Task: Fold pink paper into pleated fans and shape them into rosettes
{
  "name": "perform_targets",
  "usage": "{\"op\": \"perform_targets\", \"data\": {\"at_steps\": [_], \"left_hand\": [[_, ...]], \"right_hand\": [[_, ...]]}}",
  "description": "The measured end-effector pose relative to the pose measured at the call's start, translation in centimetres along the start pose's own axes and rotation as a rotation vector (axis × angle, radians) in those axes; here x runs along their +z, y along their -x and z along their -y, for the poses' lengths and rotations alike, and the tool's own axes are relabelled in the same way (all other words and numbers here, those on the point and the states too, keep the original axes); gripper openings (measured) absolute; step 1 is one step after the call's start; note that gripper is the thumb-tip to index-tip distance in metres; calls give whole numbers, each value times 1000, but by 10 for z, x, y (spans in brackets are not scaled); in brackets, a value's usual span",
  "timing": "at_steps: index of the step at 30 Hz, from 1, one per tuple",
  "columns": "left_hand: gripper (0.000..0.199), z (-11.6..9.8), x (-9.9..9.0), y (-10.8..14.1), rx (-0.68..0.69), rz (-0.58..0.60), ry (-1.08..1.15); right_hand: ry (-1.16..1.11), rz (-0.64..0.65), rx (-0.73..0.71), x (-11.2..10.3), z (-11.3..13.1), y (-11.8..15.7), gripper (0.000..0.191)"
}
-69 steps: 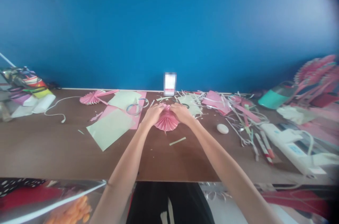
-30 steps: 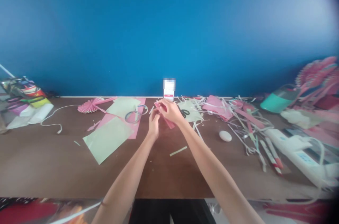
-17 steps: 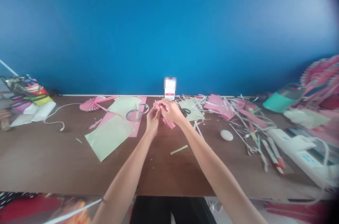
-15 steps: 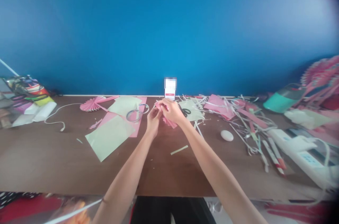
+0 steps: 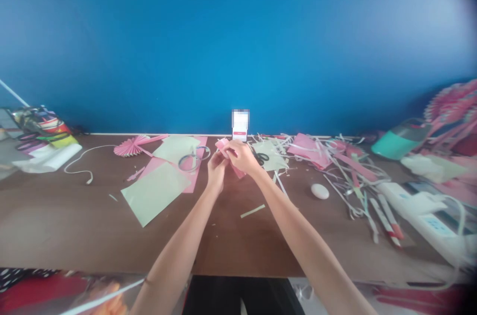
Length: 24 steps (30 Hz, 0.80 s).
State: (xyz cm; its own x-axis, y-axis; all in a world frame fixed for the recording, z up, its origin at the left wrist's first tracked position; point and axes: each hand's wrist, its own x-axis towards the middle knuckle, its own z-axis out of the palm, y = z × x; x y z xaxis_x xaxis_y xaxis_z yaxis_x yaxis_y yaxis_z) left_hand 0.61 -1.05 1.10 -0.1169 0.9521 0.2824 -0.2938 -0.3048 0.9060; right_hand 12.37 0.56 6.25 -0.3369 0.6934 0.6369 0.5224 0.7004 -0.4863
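Between my two hands is a piece of folded pink paper (image 5: 238, 171), held above the brown table near its back edge. My left hand (image 5: 216, 168) is closed on its left side. From the right, my right hand (image 5: 241, 156) pinches the same paper, and its fingers cover much of it. One end of the paper pokes up above the fingertips, and a lower part slants down below my right hand. Just behind my hands stands a lit phone (image 5: 239, 126). Black-handled scissors (image 5: 262, 158) lie to the right of my right hand.
Left of my hands lie pale green sheets (image 5: 156, 193), a pink pleated fan (image 5: 130, 146) and a roll of clear tape (image 5: 189, 163). Rightward are paper scraps (image 5: 309, 150), a white egg-shaped object (image 5: 319, 191), pens (image 5: 385, 220) and a white power strip (image 5: 417, 215).
The pink paper has turned a little in my fingers: more of its upper end shows, and its lower part looks flatter and less pleated. Both hands stay in nearly the same place.
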Motion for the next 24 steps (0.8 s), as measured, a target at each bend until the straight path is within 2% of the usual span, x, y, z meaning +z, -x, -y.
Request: {"op": "perform_targets", "data": {"at_steps": [7, 11, 16, 24], "left_hand": [[24, 3, -5, -2, -18, 3, -1], [33, -1, -4, -1, -23, 15, -51], [36, -6, -3, -1, 57, 73, -177], [33, -3, 1, 1, 168, 122, -228]], "right_hand": [[-12, -9, -3, 2, 3, 3, 22], [0, -4, 34, 1, 7, 5, 42], [109, -11, -2, 1, 7, 5, 60], [167, 25, -30, -4, 11, 4, 66]]}}
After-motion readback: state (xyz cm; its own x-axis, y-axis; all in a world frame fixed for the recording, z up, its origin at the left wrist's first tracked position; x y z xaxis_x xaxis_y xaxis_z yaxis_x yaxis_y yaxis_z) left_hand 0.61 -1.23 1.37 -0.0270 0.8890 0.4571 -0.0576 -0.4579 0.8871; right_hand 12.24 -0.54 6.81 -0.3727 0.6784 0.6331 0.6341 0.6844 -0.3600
